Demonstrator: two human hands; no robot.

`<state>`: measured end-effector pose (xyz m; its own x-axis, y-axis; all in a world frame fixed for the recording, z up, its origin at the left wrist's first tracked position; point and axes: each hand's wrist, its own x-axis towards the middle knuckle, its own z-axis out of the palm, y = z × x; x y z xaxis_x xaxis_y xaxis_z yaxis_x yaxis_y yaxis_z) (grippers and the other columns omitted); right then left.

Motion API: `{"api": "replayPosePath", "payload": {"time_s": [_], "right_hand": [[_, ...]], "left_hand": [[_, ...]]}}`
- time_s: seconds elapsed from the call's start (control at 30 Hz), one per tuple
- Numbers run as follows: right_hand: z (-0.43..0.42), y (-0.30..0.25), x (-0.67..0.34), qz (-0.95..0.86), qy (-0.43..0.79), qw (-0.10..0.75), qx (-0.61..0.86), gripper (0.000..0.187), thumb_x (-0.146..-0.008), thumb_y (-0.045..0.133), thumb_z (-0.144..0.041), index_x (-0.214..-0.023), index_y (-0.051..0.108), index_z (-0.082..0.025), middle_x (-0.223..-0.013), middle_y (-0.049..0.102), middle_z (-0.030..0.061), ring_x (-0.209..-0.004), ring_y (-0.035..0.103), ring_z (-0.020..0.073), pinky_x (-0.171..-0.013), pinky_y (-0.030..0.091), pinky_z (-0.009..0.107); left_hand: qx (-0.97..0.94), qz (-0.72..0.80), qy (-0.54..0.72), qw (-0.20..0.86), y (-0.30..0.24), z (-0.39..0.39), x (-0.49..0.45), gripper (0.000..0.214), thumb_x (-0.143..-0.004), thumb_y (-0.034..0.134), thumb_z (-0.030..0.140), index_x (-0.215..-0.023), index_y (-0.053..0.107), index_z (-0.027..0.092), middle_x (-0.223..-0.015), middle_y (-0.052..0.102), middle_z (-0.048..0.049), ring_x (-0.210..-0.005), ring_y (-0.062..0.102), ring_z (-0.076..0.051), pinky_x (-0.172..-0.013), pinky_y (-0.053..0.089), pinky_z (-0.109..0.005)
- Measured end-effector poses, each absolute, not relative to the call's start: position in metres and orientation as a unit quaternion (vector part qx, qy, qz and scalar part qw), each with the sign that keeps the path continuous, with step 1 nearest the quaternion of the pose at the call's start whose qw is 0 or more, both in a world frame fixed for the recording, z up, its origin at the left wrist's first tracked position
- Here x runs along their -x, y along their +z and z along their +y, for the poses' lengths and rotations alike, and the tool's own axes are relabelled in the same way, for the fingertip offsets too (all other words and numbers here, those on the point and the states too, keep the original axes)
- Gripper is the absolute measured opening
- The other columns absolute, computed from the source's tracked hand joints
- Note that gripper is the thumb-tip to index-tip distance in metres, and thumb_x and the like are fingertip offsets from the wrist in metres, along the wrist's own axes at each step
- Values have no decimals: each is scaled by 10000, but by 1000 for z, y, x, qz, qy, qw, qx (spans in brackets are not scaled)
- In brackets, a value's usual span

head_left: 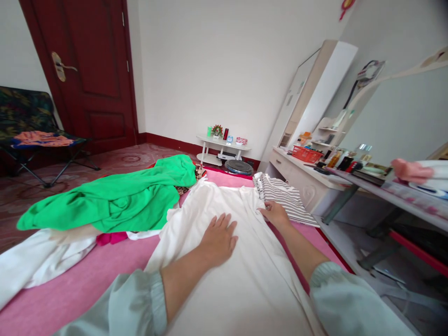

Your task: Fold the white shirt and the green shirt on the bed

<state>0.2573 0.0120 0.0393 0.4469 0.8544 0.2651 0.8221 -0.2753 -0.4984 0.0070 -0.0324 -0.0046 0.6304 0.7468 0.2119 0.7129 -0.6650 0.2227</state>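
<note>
A long white garment [241,275] lies spread over a pink bed cover, some wrinkles running along it. My left hand [220,239] rests flat on its middle, fingers stretched out. At the garment's right edge, my right hand [275,213] pinches the fabric between thumb and fingers. Just beyond that hand is a black-and-white striped garment [285,196], lying flat. To the left a bright green garment [115,198] is heaped over white clothing [52,256] and a bit of magenta cloth [111,238].
The pink cover [119,280] shows between the clothes. On the right stand a dresser [297,170] with bottles and a red basket [307,154], and a glass-topped table [385,186]. A folding chair [38,135] holding cloth is by the door. A low white shelf [224,142] stands at the far wall.
</note>
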Motion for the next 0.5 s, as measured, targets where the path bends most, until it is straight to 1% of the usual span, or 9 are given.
{"api": "replayPosePath", "payload": {"time_s": [0.1,0.17,0.23,0.33,0.4,0.5], "right_hand": [[12,33,-236,-568,-69,170,802,235,-682,664,-433,-693,636,-200,-870,660,68,-873,605,237,-649,417,282],[10,37,-229,-603,-123,134,777,211,-733,612,-404,-757,636,-196,-944,648,85,-909,589,235,-660,406,280],[8,49,-233,-618,-129,131,764,200,-756,573,-373,-820,635,-194,-878,655,77,-845,598,225,-648,399,279],[10,76,-261,-576,-137,166,789,223,-737,561,-354,-876,635,-196,-782,661,58,-775,605,227,-627,391,278],[12,92,-289,-523,-162,192,815,260,-704,571,-331,-915,637,-196,-803,666,66,-783,607,239,-622,391,283],[12,98,-332,-457,-171,198,850,318,-671,582,-318,-958,644,-196,-863,666,90,-820,609,268,-619,398,304]], "left_hand": [[-899,412,140,57,-3,-32,-7,539,-951,212,414,-1425,336,187,-1522,227,-86,-1402,164,-255,-1137,146,-467],[-899,413,135,58,-2,-33,-8,539,-951,215,418,-1424,337,191,-1523,225,-85,-1403,164,-257,-1136,148,-471],[-898,414,136,58,-2,-33,-8,540,-951,212,418,-1424,337,190,-1523,223,-89,-1402,162,-262,-1137,142,-477],[-899,409,144,59,-2,-34,-8,538,-952,202,408,-1424,338,189,-1522,218,-104,-1402,161,-271,-1136,132,-480],[-899,406,151,61,-3,-34,-8,537,-951,198,406,-1423,340,193,-1521,221,-111,-1400,163,-277,-1133,132,-485],[-899,404,159,65,-2,-35,-8,535,-947,203,407,-1421,343,201,-1517,234,-111,-1397,172,-283,-1129,133,-493]]}}
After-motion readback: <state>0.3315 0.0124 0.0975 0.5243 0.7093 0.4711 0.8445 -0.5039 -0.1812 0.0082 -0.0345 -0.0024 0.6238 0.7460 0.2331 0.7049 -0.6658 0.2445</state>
